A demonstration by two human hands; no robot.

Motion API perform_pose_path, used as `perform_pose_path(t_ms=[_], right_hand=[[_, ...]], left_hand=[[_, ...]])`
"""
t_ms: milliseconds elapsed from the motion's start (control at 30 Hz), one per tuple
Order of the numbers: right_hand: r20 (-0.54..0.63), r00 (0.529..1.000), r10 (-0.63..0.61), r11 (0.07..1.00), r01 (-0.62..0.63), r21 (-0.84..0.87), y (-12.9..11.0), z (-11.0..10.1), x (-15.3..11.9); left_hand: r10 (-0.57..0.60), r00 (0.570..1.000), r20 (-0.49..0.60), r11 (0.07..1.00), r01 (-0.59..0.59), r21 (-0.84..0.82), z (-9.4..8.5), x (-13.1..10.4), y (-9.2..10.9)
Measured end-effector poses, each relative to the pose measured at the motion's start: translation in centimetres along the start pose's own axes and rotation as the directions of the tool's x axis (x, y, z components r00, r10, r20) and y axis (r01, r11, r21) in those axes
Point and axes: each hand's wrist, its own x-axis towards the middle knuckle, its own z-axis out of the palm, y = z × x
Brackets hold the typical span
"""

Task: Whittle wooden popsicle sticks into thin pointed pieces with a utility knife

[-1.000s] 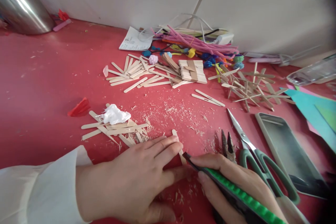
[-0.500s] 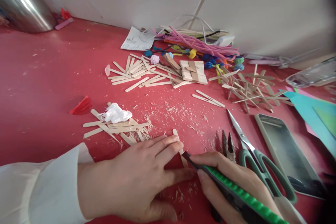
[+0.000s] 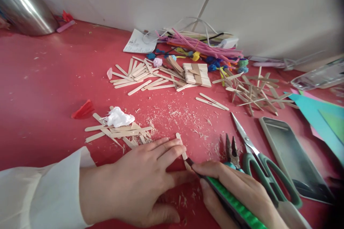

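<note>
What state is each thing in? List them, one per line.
Scissors: blades closed
Pliers: jaws open
Cutter: in right hand, tip at stick
Stick: pressed down by left hand
Stick bundle: banded
Phone: face up, screen dark

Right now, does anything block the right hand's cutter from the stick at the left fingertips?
Nothing visible does: the cutter in the right hand has its tip at the stick, with the left hand close beside.

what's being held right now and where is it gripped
The right hand holds the green and black cutter by its body near the blade end; the left hand presses a stick flat.
</note>
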Motion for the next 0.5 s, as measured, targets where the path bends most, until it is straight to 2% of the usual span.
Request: perform_pose_path(t_ms=[167, 267, 400, 500], right_hand=[[0.003, 1.0, 0.005, 0.999, -0.005, 0.034, -0.2, -0.1, 0.2], [-0.05, 0.995, 0.092, 0.993, -0.088, 0.078, -0.4, -0.4, 0.1], [-0.235, 0.932, 0.277, 0.959, -0.283, 0.012, -0.1, -0.6, -0.3], [-0.252, 0.906, 0.341, 0.938, -0.345, 0.027, 0.6, -0.6, -0.1]], left_hand=[[0.007, 1.0, 0.012, 1.0, -0.007, 0.011, 0.0, 0.1, -0.2], [0.007, 1.0, 0.021, 1.0, -0.008, 0.018, -0.1, 0.0, -0.2], [0.039, 0.999, 0.013, 0.999, -0.04, 0.035, -0.2, 0.0, -0.3], [0.069, 0.997, -0.039, 0.995, -0.066, 0.081, -0.1, 0.3, -0.6]])
